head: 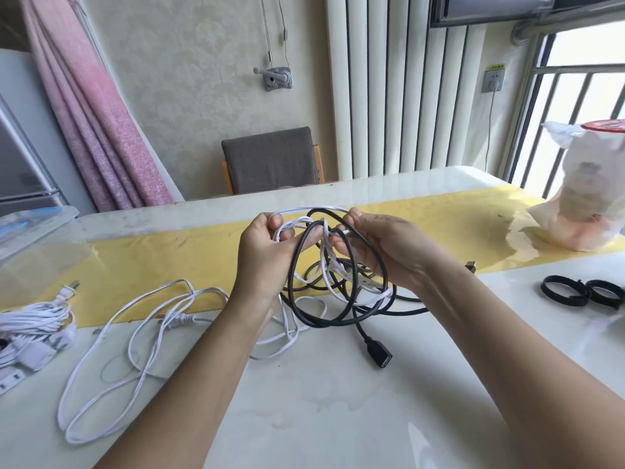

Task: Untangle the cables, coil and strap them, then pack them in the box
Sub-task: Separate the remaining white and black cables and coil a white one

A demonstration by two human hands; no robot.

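My left hand and my right hand hold up a tangle of cables above the table's middle. Black cable loops hang between both hands, wound with a white cable. The black cable's plug lies on the table below. Long white cable loops trail off to the left over the table. A coiled white bundle with plugs lies at the left edge. Two black straps rest at the right. The clear plastic box stands at the far left.
The white marble-look table carries a yellow runner across its middle. A white plastic bag stands at the far right. A grey chair is behind the table, with a radiator and a pink curtain beyond.
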